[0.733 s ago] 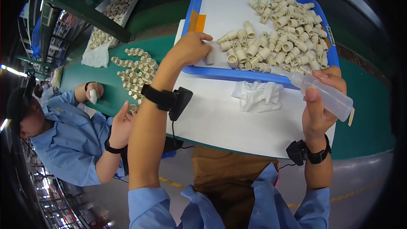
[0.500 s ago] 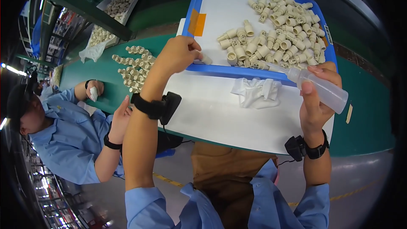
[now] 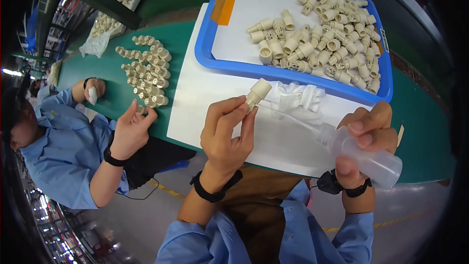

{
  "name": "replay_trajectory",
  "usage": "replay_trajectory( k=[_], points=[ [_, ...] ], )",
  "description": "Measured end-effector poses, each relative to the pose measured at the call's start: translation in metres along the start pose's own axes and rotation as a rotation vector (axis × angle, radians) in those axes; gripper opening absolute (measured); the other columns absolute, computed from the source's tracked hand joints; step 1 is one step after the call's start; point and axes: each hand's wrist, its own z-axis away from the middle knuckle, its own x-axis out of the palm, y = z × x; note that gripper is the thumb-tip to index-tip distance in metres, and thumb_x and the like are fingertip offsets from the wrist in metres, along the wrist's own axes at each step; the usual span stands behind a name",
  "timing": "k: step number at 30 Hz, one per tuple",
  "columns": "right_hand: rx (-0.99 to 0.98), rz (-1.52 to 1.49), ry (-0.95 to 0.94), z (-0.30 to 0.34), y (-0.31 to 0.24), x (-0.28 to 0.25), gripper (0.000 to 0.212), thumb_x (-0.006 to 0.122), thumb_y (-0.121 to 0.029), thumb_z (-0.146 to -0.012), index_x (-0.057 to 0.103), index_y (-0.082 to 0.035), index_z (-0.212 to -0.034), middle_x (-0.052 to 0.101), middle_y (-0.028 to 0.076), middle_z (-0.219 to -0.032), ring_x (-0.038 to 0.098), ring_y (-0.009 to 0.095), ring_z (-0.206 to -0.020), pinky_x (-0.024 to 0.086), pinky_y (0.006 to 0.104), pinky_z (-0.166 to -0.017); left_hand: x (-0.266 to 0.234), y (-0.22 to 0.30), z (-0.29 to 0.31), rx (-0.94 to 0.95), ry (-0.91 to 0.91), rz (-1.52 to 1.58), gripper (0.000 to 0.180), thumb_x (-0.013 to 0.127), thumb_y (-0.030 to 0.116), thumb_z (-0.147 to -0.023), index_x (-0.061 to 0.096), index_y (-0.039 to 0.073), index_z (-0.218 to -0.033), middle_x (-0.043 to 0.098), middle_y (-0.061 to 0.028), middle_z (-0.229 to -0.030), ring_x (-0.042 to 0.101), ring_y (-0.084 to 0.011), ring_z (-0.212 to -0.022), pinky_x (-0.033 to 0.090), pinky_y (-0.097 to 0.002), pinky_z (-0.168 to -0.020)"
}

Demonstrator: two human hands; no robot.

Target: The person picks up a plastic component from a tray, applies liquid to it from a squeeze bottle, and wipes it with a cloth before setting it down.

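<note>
Between the fingertips of my left hand (image 3: 227, 132) is a cream plastic fitting (image 3: 260, 89), tilted with its wide end up and to the right. My right hand (image 3: 369, 134) grips a translucent squeeze bottle (image 3: 373, 159) with a long thin nozzle (image 3: 293, 121). The nozzle tip points at the lower part of the fitting; whether they touch I cannot tell. Beyond my hands, a blue tray (image 3: 288, 74) with a white lining holds many similar fittings (image 3: 332, 44), heaped mostly on its right side. A crumpled white cloth (image 3: 298, 99) lies between the tray and my hands.
White sheeting (image 3: 188, 112) covers part of the green table (image 3: 415, 117). At left, a co-worker (image 3: 73, 142) in a blue shirt handles a small part beside standing rows of fittings (image 3: 149, 73). A bin of parts (image 3: 105, 22) stands farther back. Orange tape (image 3: 223, 10) marks the tray.
My left hand has come from the tray's near left edge toward me, bringing the fitting to the nozzle. The bottle has moved nearer me. The co-worker's near hand now holds a small part.
</note>
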Motion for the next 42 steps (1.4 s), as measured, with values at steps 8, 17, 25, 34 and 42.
replay_trajectory(
  k=[8, 17, 25, 34, 42],
  points=[
    [0.017, 0.06, -0.082, -0.003, 0.003, 0.001, 0.032, 0.071, -0.019, -0.067, 0.045, -0.013, -0.084, 0.044, 0.006, -0.089, 0.041, 0.01, -0.058, 0.041, 0.0225, -0.054, 0.004, -0.001, 0.007, 0.122, 0.086, -0.053, 0.021, 0.07, -0.007, -0.062, 0.056, -0.001, -0.077, 0.059, -0.0142, -0.085, 0.061, -0.0229, -0.07, 0.051, -0.0264, -0.055],
    [0.026, 0.13, -0.072, -0.001, 0.003, 0.001, 0.033, 0.072, -0.021, -0.068, 0.045, -0.013, -0.085, 0.045, 0.006, -0.089, 0.043, 0.01, -0.059, 0.041, 0.0229, -0.054, 0.002, 0.004, 0.008, 0.128, 0.076, -0.044, 0.023, 0.07, -0.007, -0.061, 0.056, -0.001, -0.078, 0.059, -0.0141, -0.085, 0.061, -0.0233, -0.072, 0.052, -0.0265, -0.056],
    [0.026, 0.137, -0.069, -0.001, 0.002, 0.002, 0.032, 0.071, -0.02, -0.068, 0.045, -0.013, -0.085, 0.045, 0.006, -0.089, 0.043, 0.01, -0.059, 0.041, 0.0225, -0.054, 0.003, 0.005, 0.009, -0.102, 0.113, 0.142, 0.027, 0.069, -0.008, -0.063, 0.053, -0.001, -0.084, 0.058, -0.013, -0.082, 0.06, -0.0199, -0.073, 0.05, -0.0232, -0.06],
    [0.038, 0.15, -0.063, -0.001, 0.002, 0.002, 0.03, 0.07, -0.018, -0.069, 0.045, -0.012, -0.084, 0.045, 0.006, -0.089, 0.043, 0.009, -0.058, 0.041, 0.0227, -0.054, -0.001, 0.023, 0.004, -0.709, 0.087, 0.685, 0.022, 0.061, -0.003, -0.076, 0.047, -0.002, -0.094, 0.057, -0.0089, -0.079, 0.058, -0.0125, -0.069, 0.047, -0.0204, -0.059],
    [-0.006, 0.187, -0.07, -0.002, 0.004, 0.002, 0.029, 0.069, -0.015, -0.068, 0.045, -0.012, -0.084, 0.045, 0.007, -0.09, 0.042, 0.01, -0.057, 0.04, 0.0226, -0.052, -0.002, 0.022, -0.002, -1.01, 0.036, 0.998, 0.02, 0.057, 0.01, -0.083, 0.047, -0.001, -0.095, 0.058, -0.0101, -0.079, 0.057, -0.0121, -0.063, 0.047, -0.0229, -0.055]
  ],
)
